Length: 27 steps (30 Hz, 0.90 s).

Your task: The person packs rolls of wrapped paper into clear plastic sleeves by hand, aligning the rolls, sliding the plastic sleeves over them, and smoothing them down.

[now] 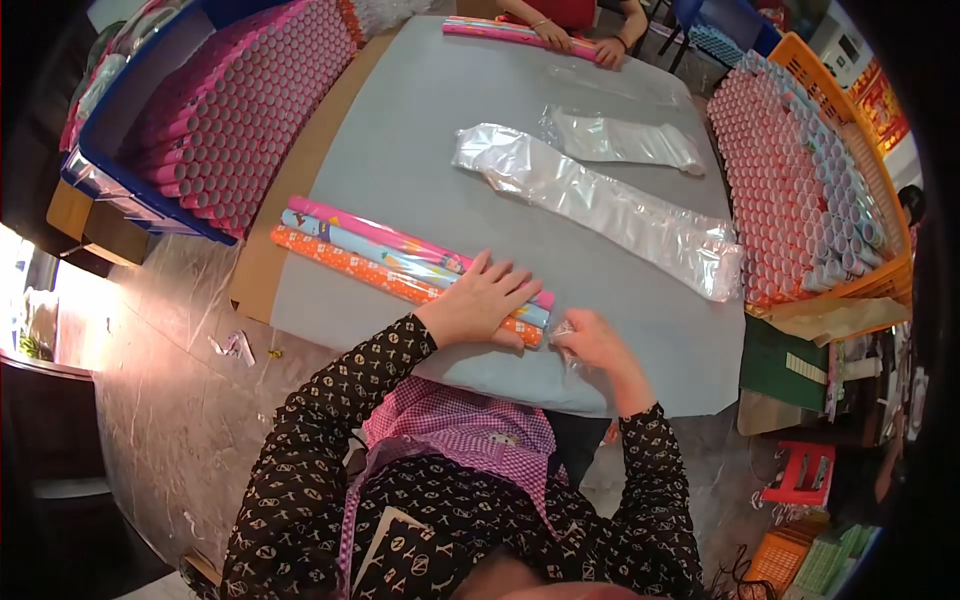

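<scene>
Three patterned paper rolls lie side by side on the grey-covered table: a pink roll, a light blue roll and an orange roll. A shiny clear film appears to wrap them. My left hand rests flat across their right part, its fingers spread. Just past the rolls' right ends, my right hand pinches gathered clear plastic film between its fingers. The fingertips are partly hidden by the crumpled film.
Clear plastic sleeves lie across the table. A blue crate at left and an orange crate at right hold stacked rolls. Across the table, another person's hands rest on similar rolls. A red stool stands lower right.
</scene>
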Each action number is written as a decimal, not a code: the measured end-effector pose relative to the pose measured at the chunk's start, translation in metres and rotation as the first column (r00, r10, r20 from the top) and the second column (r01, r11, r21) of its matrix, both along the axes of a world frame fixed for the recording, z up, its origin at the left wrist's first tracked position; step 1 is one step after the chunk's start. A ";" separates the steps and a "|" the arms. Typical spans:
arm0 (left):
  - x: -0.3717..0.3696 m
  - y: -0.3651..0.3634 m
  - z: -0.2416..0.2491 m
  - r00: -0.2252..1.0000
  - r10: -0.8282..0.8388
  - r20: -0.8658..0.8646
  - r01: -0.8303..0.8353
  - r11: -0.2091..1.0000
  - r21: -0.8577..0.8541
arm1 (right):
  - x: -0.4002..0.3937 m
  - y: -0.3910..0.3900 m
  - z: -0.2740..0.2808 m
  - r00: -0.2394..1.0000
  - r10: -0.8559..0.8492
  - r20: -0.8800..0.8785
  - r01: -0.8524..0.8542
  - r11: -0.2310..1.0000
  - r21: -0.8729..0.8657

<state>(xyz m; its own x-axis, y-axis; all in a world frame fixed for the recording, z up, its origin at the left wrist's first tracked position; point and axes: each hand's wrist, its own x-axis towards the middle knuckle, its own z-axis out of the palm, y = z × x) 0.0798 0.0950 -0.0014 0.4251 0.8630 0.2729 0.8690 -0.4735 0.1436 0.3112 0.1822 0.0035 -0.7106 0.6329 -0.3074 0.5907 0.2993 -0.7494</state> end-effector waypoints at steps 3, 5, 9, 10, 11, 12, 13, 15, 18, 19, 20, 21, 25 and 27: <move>-0.001 0.001 -0.002 1.000 -0.008 -0.017 0.008 1.000 -0.009 | 0.003 -0.001 0.000 0.996 -0.049 0.081 0.064 0.978 -0.201; -0.001 0.002 -0.008 1.000 -0.018 -0.004 0.018 0.998 0.053 | 0.005 -0.002 -0.002 0.996 -0.067 0.055 0.080 0.961 -0.265; -0.002 -0.001 -0.011 0.999 0.029 0.033 -0.031 0.997 0.068 | 0.010 -0.004 -0.003 0.939 -0.334 -0.086 0.077 0.446 -0.892; -0.003 0.001 -0.012 0.999 0.002 0.040 -0.006 0.996 0.085 | 0.011 -0.005 -0.009 0.953 -0.294 -0.069 0.069 0.433 -0.899; -0.004 0.002 -0.012 0.999 -0.030 0.044 0.025 0.994 0.106 | 0.015 -0.008 -0.018 0.895 -0.442 -0.066 0.055 0.255 -0.965; -0.003 0.001 -0.010 0.999 0.001 0.053 -0.007 0.995 0.095 | 0.017 -0.012 -0.023 0.812 -0.582 -0.028 0.019 0.074 -0.997; -0.002 0.000 -0.007 0.999 0.007 0.046 -0.008 1.000 0.026 | 0.015 -0.015 -0.024 0.827 -0.562 -0.014 0.026 0.063 -0.998; -0.001 0.000 -0.008 1.000 0.011 0.024 -0.010 0.999 -0.032 | 0.013 -0.023 -0.026 0.655 -0.752 0.072 -0.207 -0.271 -0.940; -0.001 0.002 -0.007 0.999 0.008 0.051 -0.004 0.997 -0.074 | 0.010 -0.031 -0.033 0.507 -0.854 0.117 -0.391 -0.349 -0.852; -0.001 0.003 -0.006 0.998 0.003 0.070 0.003 0.996 -0.085 | 0.007 -0.033 -0.036 0.502 -0.856 0.124 -0.391 -0.352 -0.850; -0.001 0.003 -0.005 0.997 -0.005 0.073 0.011 0.996 -0.093 | 0.006 -0.036 -0.038 0.467 -0.876 0.125 -0.460 -0.361 -0.811; 0.000 0.003 -0.003 0.998 0.017 0.059 -0.012 0.996 -0.090 | 0.005 -0.039 -0.040 0.428 -0.894 0.130 -0.525 -0.363 -0.769; 0.015 0.006 -0.001 0.995 0.039 0.088 -0.042 0.999 0.034 | 0.001 -0.040 -0.044 0.419 -0.903 0.090 -0.565 -0.337 -0.754; 0.025 0.011 -0.014 0.993 -0.019 0.121 0.011 0.998 0.063 | 0.003 -0.039 -0.045 0.421 -0.904 0.070 -0.548 -0.315 -0.775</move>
<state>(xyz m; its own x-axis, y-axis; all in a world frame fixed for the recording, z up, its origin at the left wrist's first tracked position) 0.1053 0.1058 -0.0154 0.3984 0.8366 0.3761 0.8397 -0.4976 0.2174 0.3137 0.1436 -0.0413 -0.8682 0.3550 -0.3468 -0.4571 -0.8442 0.2801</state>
